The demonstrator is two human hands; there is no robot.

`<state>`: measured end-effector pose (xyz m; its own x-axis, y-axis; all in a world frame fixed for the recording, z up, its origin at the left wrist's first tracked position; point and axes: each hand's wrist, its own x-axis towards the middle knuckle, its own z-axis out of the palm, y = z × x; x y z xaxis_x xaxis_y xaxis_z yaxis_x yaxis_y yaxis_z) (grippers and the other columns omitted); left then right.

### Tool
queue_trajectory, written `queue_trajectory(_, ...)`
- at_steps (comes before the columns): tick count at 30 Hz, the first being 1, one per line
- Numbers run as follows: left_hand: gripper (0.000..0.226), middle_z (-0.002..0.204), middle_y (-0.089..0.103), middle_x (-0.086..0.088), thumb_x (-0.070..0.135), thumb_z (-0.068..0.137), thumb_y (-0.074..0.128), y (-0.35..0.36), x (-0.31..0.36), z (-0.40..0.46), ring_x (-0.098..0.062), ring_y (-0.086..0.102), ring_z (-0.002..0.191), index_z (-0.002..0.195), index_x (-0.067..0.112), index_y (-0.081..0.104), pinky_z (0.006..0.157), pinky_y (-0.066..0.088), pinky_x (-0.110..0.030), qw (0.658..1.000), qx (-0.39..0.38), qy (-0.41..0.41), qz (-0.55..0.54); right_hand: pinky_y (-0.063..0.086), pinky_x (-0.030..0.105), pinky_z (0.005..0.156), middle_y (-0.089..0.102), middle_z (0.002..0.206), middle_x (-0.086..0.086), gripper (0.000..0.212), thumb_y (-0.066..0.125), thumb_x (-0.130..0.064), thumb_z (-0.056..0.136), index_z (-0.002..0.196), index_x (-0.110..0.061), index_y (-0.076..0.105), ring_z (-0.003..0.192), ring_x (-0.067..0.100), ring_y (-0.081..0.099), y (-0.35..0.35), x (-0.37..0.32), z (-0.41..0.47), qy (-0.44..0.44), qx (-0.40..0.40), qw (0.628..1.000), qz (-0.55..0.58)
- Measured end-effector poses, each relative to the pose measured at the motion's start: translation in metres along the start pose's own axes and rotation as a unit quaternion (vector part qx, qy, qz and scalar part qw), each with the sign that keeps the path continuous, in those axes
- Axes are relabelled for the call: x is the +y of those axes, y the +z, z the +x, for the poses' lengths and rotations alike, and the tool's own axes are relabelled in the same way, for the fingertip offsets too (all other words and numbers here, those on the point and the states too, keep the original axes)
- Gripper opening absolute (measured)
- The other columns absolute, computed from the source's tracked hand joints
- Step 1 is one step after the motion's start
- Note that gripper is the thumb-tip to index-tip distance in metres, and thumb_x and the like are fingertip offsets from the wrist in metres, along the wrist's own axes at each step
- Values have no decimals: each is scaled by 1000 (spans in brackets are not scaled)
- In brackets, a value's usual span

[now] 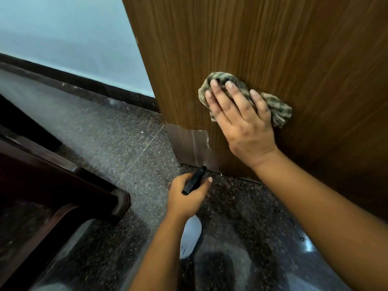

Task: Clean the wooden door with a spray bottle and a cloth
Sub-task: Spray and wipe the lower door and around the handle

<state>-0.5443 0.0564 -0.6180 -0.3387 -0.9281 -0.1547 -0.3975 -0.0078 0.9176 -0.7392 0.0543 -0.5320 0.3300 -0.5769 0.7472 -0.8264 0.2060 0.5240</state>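
Observation:
The wooden door (273,38) fills the upper right, brown with vertical grain. My right hand (241,118) lies flat with straight fingers on a crumpled green-and-tan checked cloth (279,108), pressing it against the door's lower part. Below and to the left, my left hand (186,196) grips the spray bottle by its black head (194,180), whose nozzle points toward the door's bottom corner. The bottle's pale body (190,236) hangs below my wrist, partly hidden by my forearm.
A patch of brown tape (189,143) covers the door's lower left corner. Dark speckled stone floor (126,143) spreads below. A dark wooden furniture piece (63,185) juts in from the left. A pale blue wall (73,38) with a dark skirting board stands behind.

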Motion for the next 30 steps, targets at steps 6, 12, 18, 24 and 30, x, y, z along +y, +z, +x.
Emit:
queue_trajectory(6, 39, 45, 47, 12, 44, 86, 77, -19, -10, 10, -6, 44, 43, 55, 34, 57, 53, 37, -28, 999, 26, -22, -22, 29, 39, 110, 34, 156, -2, 49, 38, -25, 103, 151, -17, 36, 140, 16, 33, 24, -39, -13, 21, -10, 1000, 11)
queue_trajectory(12, 37, 48, 48, 9, 49, 82, 71, -33, -8, 11, -8, 45, 45, 57, 28, 56, 51, 38, -30, 999, 19, -6, -48, 5, 45, 118, -1, 163, 16, 54, 18, -16, 106, 152, 6, 1, 150, 30, 1, 47, -87, -119, -426, -397, 813, 11)
queue_trajectory(18, 44, 50, 45, 8, 36, 90, 76, -54, -26, 2, -14, 41, 48, 62, 12, 52, 53, 35, -31, 995, 84, -19, -53, -1, 57, 115, -3, 163, 12, 58, 19, -18, 100, 153, -1, 5, 150, 29, 2, 28, -89, -46, -301, -293, 907, -25)
queue_trajectory(24, 50, 48, 40, 9, 44, 85, 79, -69, -25, 14, -11, 37, 46, 59, 18, 45, 55, 34, -31, 999, 46, -25, 3, 18, 53, 115, 20, 162, -1, 56, 30, -21, 102, 157, -18, 16, 145, 25, 20, 1, -57, 62, 89, -42, 995, -15)
queue_trajectory(30, 46, 51, 46, -3, 30, 92, 75, -78, -25, 14, -14, 45, 49, 61, 7, 52, 51, 35, -33, 994, 70, 51, -71, 17, 46, 115, 16, 163, 6, 54, 33, -24, 104, 156, -17, 20, 147, 28, 16, 26, -74, 56, 25, -55, 998, -12)
